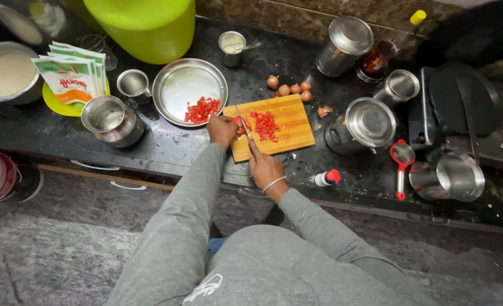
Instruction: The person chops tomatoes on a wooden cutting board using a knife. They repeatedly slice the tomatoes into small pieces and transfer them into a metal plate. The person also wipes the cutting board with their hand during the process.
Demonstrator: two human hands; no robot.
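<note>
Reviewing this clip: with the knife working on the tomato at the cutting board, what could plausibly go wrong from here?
1. The left hand pins the tomato piece right beside the knife held by the right hand; a slip could nick the fingers.
2. The cutting board reaches close to the counter's front edge, so a push might shift it off.
3. Diced tomato piled beside the blade could scatter onto the counter.

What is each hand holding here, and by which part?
The right hand holds a knife by its handle, blade over the cutting board. The left hand steadies a piece of tomato with its fingertips.
</note>
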